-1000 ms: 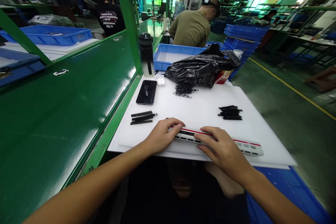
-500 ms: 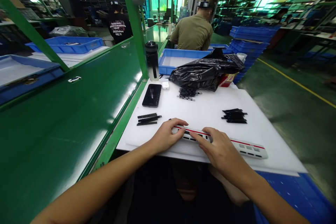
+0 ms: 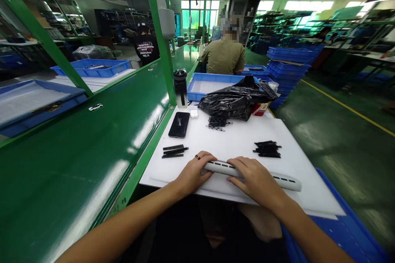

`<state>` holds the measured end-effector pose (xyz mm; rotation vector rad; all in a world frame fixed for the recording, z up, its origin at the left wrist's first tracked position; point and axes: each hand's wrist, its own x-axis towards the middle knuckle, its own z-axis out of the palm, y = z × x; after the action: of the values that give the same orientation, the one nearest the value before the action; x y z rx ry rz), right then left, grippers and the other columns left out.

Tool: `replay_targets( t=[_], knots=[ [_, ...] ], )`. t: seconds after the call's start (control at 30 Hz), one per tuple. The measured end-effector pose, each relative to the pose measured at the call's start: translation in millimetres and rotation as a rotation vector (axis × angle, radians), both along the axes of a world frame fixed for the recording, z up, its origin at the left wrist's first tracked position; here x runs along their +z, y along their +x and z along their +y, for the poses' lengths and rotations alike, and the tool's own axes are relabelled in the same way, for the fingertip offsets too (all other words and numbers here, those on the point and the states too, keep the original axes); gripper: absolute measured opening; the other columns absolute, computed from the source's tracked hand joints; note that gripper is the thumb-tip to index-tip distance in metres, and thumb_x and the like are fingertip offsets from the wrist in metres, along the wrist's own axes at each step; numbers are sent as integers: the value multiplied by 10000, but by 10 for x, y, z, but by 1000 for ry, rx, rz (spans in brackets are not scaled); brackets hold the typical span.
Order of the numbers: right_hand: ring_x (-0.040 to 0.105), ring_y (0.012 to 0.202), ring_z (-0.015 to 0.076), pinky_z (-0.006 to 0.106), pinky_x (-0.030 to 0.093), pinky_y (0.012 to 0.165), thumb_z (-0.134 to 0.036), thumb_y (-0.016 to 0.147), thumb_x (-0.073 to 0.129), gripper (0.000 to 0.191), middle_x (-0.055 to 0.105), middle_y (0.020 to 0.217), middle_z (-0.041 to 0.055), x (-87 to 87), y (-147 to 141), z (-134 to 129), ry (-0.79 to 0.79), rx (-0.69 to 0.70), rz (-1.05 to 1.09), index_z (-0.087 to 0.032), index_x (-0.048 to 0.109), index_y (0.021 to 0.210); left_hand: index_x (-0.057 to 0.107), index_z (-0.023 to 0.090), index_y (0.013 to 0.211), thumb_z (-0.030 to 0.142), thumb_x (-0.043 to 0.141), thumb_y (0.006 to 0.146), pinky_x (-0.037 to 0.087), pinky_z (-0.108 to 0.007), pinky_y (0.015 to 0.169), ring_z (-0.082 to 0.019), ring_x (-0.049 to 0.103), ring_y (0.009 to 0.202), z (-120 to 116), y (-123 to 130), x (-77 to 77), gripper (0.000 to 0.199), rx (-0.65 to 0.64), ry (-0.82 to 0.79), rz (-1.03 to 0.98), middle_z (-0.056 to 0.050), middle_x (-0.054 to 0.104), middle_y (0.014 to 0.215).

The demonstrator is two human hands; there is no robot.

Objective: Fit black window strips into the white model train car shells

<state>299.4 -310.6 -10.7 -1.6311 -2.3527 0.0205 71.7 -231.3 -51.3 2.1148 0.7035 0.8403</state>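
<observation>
A long pale toy train body (image 3: 288, 181) lies along the front of the white work surface, a row of dark slots facing up. My left hand (image 3: 195, 170) grips its left end, fingers over the far side and thumb on the near side. Around the middle, my right hand (image 3: 254, 176) is closed on it in the same way and hides that stretch. Whether it is one piece or two joined cars I cannot tell. Beyond my hands lie flat black strips (image 3: 173, 151) at left and a thicker pile of black strips (image 3: 267, 149) at right.
Thin black frame-like parts (image 3: 217, 123) lie farther back, near a phone (image 3: 179, 125), a small white case (image 3: 194, 114) and a bottle (image 3: 180, 89). A black plastic bag (image 3: 231, 100) sits before a blue tray (image 3: 212, 77). A green conveyor (image 3: 92, 144) runs along the left. Two people sit beyond.
The train body has been rolled in my hands: its red stripe and windows no longer show, and the slotted side is now up. My head view has tilted upward.
</observation>
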Motion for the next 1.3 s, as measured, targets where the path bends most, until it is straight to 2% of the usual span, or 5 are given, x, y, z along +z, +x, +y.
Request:
replay_targets(
  t=[0.3,0.53,0.77,1.07,1.3],
  knots=[
    [648,858,254,402,491,755,-255,911,616,189,683,992,65,146,-24,-24,-63,42,-126,-199,608,1092,591,211,1181,233,747,801,469,-436,996,-283,564,1143,-177,10,187,412,107,225,335,-92,648,1144],
    [627,840,234,385,449,756,-219,903,622,207,681,963,37,409,-106,-211,-137,257,-91,-215,596,1108,527,224,1241,304,578,908,490,-402,755,-268,626,878,-721,67,659,347,42,224,687,-71,669,1069],
    [617,860,241,381,431,789,-297,845,714,186,681,926,30,402,-34,-373,-141,350,-23,-229,627,995,549,265,1187,336,559,908,447,-390,775,-276,626,890,-1377,-82,696,289,294,110,693,-76,671,1029],
    [611,954,251,446,483,880,-242,898,615,262,668,1031,81,86,-354,-906,66,577,350,-217,600,1159,560,274,1199,327,536,920,466,-328,734,-250,670,894,-1981,-243,519,285,393,-2,701,-54,689,1036],
    [645,853,230,395,570,705,-63,855,501,286,658,924,87,-649,-209,-1429,238,460,750,-223,628,1055,594,233,1222,550,444,929,487,-322,747,-271,675,916,-1724,-1417,573,457,839,-155,742,-69,713,1087]
  ],
)
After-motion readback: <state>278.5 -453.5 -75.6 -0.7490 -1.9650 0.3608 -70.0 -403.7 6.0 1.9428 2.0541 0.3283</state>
